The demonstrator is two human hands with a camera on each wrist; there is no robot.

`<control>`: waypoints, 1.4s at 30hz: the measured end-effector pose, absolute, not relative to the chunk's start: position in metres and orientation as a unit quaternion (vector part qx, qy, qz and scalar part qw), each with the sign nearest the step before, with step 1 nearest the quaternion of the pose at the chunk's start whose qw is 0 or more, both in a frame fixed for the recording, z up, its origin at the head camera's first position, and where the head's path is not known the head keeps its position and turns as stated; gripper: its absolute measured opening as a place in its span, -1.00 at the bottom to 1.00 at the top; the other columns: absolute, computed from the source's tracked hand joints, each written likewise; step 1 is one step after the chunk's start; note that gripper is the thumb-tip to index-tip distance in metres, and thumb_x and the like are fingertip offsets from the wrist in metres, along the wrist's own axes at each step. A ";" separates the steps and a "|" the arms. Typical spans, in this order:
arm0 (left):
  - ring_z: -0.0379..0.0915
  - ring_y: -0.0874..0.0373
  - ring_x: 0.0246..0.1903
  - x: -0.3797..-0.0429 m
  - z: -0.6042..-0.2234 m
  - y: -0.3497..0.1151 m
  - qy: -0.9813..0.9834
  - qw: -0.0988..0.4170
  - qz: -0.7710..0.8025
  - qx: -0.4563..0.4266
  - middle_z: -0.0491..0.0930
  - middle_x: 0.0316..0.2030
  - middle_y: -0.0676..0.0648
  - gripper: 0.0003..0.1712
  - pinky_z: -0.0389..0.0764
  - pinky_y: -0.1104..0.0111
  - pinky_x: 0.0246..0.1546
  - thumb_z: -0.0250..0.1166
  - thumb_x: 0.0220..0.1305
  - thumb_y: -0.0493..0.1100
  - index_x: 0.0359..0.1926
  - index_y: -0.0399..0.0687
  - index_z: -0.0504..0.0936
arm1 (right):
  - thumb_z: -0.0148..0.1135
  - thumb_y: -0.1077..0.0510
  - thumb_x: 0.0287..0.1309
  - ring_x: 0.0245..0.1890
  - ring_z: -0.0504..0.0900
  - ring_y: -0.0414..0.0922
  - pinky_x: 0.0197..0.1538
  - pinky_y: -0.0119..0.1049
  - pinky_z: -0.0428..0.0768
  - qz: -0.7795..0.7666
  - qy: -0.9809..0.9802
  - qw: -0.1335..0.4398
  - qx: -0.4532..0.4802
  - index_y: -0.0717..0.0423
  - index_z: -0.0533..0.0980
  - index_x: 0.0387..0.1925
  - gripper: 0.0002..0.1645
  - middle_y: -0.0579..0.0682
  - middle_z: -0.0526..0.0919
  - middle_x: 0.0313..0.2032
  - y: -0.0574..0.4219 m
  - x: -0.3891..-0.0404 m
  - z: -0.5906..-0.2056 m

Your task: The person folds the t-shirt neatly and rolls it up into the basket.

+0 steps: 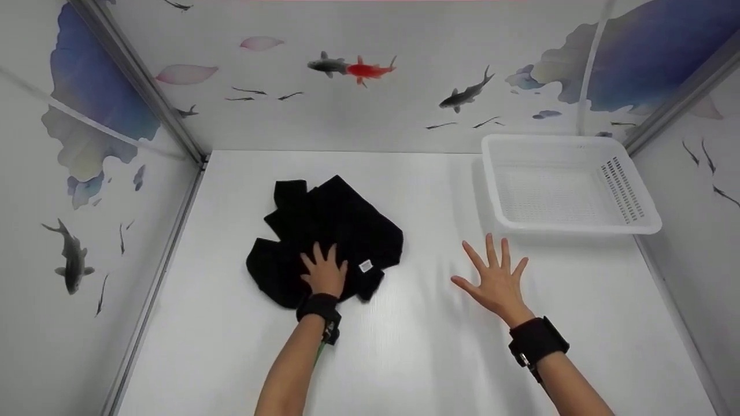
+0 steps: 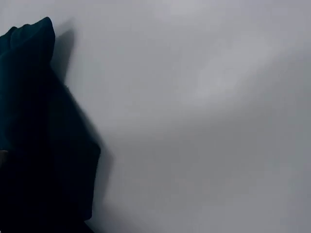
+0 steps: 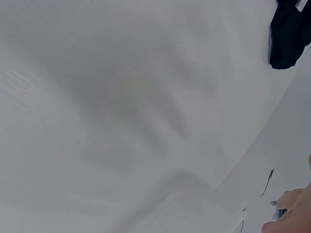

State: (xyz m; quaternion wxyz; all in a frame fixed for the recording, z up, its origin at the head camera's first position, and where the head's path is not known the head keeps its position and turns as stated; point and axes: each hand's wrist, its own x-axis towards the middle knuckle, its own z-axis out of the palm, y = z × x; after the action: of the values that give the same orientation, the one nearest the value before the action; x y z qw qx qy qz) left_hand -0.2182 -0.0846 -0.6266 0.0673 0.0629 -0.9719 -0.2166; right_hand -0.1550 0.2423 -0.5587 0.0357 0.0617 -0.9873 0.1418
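A black garment (image 1: 358, 225) lies crumpled on the white table, left of the middle, with a small white label (image 1: 366, 266) near its front right edge. My left hand (image 1: 325, 274) rests on the garment with its fingers spread. In the left wrist view the dark cloth (image 2: 48, 136) fills the left side. My right hand (image 1: 498, 283) is held over the table to the right of the garment, fingers spread and holding nothing. Part of that hand (image 3: 294, 213) shows at the lower right of the right wrist view, and the garment (image 3: 286, 41) at its upper right.
A white plastic basket (image 1: 549, 225) with slotted sides stands at the back right of the table (image 1: 416, 346), beyond my right hand. Panels printed with fish and petals, such as the back wall (image 1: 404, 115), enclose the table on the back, left and right.
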 end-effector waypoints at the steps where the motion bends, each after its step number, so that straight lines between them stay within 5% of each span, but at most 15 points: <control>1: -0.05 -0.40 0.19 -0.217 -0.627 -0.075 -0.973 0.070 -0.213 0.059 0.15 0.24 -0.24 -0.48 0.32 -0.29 -0.18 0.21 0.17 0.03 0.15 0.03 0.42 | 0.09 -0.41 -0.04 0.33 -0.33 0.26 0.05 0.47 -0.38 0.142 -0.987 0.039 0.062 -0.21 0.11 0.33 -0.08 0.25 -0.15 0.36 0.242 -0.157 -0.560; 16: 0.17 -0.41 0.06 -0.191 -0.606 0.021 -0.973 0.030 -0.213 -0.086 0.22 0.18 -0.35 -0.38 0.55 -0.01 -0.39 0.17 0.16 0.14 0.21 0.00 0.37 | 0.09 -0.39 -0.03 0.31 -0.25 0.32 0.03 0.49 -0.33 0.131 -0.990 0.021 0.039 -0.15 0.15 0.31 -0.10 0.30 -0.09 0.34 0.266 -0.172 -0.586; 20: 0.30 -0.27 -0.01 -0.200 -0.593 0.014 -0.962 0.009 -0.250 -0.111 0.34 0.11 -0.28 -0.41 0.56 0.10 -0.44 0.10 0.22 0.15 0.22 0.04 0.35 | 0.10 -0.32 0.02 0.29 -0.18 0.35 0.03 0.50 -0.26 0.139 -0.990 0.027 0.025 -0.10 0.18 0.30 -0.15 0.31 -0.04 0.32 0.272 -0.176 -0.594; 28: 0.44 -0.04 -0.25 -0.257 -0.585 -0.036 -0.948 0.093 -0.304 -0.015 0.51 -0.20 -0.15 -0.68 0.52 0.17 -0.40 0.17 0.22 -0.05 -0.08 -0.14 0.53 | 0.11 -0.06 0.16 0.24 0.00 0.35 0.01 0.47 -0.03 0.172 -0.985 0.027 -0.018 0.10 0.27 0.22 -0.36 0.35 0.18 0.23 0.271 -0.187 -0.604; 33: 0.34 -0.17 -0.04 -0.287 -0.584 -0.056 -0.940 0.005 -0.337 0.043 0.44 -0.03 -0.31 -0.51 0.45 0.07 -0.12 0.13 0.25 -0.04 0.08 -0.29 0.43 | 0.11 0.03 0.16 0.08 0.24 0.31 -0.10 0.30 0.28 0.181 -0.982 0.023 -0.045 0.28 0.38 0.08 -0.47 0.35 0.40 0.03 0.264 -0.190 -0.611; 36: 0.28 -0.20 0.06 -0.303 -0.596 -0.066 -0.920 -0.067 -0.379 0.073 0.39 0.06 -0.33 -0.40 0.38 0.05 0.00 0.12 0.25 0.01 0.18 -0.30 0.34 | 0.13 0.05 0.14 -0.03 0.33 0.28 -0.20 0.19 0.36 0.194 -0.978 0.014 -0.069 0.35 0.41 0.01 -0.49 0.33 0.47 -0.07 0.261 -0.189 -0.616; 42: 0.40 -0.12 -0.02 -0.359 -0.705 -0.089 -0.884 -0.073 -0.450 0.104 0.44 0.02 -0.32 -0.22 0.47 0.19 -0.10 0.09 0.20 0.20 0.20 -0.34 0.27 | 0.18 0.12 0.08 -0.20 0.44 0.24 -0.23 0.12 0.41 0.240 -0.966 0.003 -0.101 0.46 0.44 -0.11 -0.53 0.34 0.56 -0.24 0.255 -0.187 -0.619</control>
State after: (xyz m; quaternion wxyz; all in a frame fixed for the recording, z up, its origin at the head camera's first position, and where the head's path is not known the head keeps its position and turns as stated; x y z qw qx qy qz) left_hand -0.3589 -0.0889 -0.7051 -0.0730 0.1035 -0.8840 -0.4499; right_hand -0.1869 0.2554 -0.6188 0.0031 -0.1010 -0.9655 0.2399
